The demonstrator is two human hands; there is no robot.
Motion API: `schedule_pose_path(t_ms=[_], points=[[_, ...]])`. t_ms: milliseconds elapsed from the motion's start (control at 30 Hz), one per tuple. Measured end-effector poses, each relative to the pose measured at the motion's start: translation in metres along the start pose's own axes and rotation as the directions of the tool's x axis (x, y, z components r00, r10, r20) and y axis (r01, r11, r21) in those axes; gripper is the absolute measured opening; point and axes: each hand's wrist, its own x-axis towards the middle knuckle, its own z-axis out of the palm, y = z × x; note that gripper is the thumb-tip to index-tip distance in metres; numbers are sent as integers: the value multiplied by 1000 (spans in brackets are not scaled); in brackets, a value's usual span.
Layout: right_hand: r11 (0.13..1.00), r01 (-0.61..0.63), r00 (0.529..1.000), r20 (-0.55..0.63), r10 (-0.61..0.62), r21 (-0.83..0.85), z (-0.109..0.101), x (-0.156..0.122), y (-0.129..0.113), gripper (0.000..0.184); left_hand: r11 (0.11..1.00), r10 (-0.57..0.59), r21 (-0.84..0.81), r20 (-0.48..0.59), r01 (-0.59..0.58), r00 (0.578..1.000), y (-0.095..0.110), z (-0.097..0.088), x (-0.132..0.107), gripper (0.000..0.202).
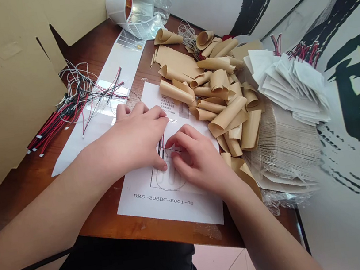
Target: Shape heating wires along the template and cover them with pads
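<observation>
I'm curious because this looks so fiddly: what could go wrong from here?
The thin red wire at the right hand's fingertips is very fine, so it might slip out of place. The curled paper strips crowd the printed sheet and could get knocked onto it. The loose wire bundle might tangle if it is pulled.

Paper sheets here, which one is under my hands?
The sheet printed DRS-206DC-E001-01, under left hand and right hand; the other sheet lies left, under the wires.
</observation>
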Motion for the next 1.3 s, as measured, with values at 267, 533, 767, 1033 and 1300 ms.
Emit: schedule_pose_path(t_ms=[267,533,767,1033,1300], points=[[1000,6,1000,-13,-6,7,1,1,0,16,1000,-4,3,-11,4,1000,0,2,1,84],[1000,-17,1000,-6,17,-5,2,1,0,11,1000,-6,-1,-3,6,1000,1,0,0,85],[999,-31,1000,-7,31,-19,2,2,0,8,1000,-13,-9,10,13,1000,1,-1,0,87],[999,-45,999,3,45,-2,2,2,-1,9,1000,-7,1,1,7,1000,0,0,0,86],[999,32,998,-60,-32,11,1,0,-1,15,1000,-10,3,11,10,1000,1,-1,-1,87]])
